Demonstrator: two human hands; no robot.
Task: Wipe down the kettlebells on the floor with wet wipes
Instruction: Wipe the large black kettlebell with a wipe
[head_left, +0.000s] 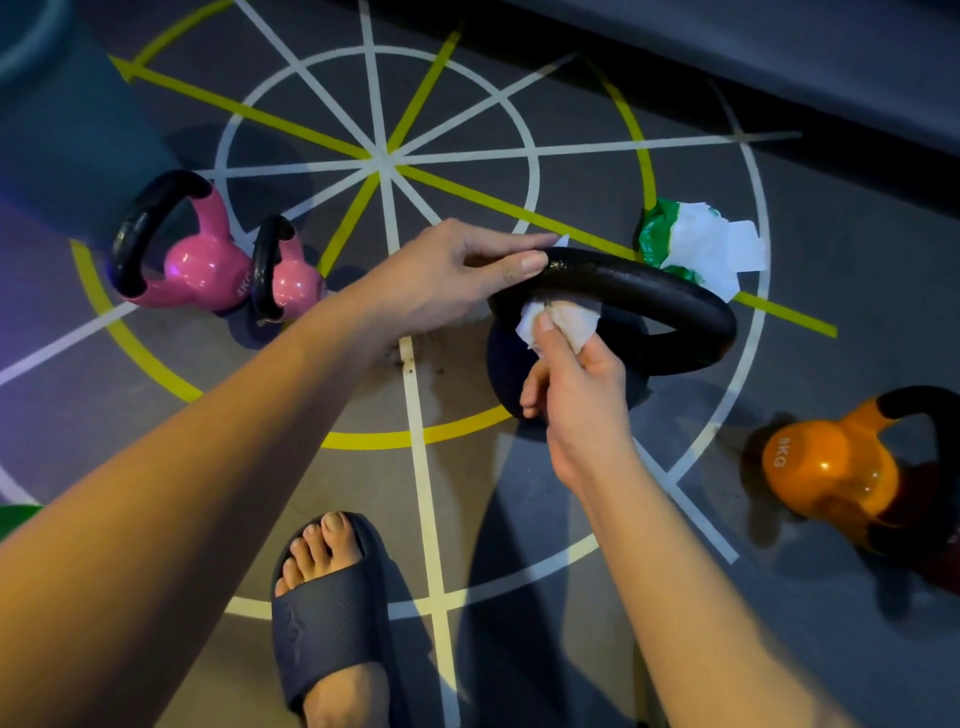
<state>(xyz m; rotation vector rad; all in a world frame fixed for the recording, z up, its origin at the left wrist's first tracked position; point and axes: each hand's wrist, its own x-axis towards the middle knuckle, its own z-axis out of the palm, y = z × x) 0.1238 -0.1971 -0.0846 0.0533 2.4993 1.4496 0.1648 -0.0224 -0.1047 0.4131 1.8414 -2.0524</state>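
Left grip (457, 270) clasps the black kettlebell (649, 291) by its handle on the floor (841, 208); right grip (582, 400) pinches a wet wipe (563, 318) against that handle. I'd judge this one half-wiped; the pink kettlebells (202, 265) and orange kettlebell (826, 467) likely await wiping.

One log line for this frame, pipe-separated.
step: wiping handle | left hand: holds black kettlebell by handle | right hand: pinches wet wipe against handle
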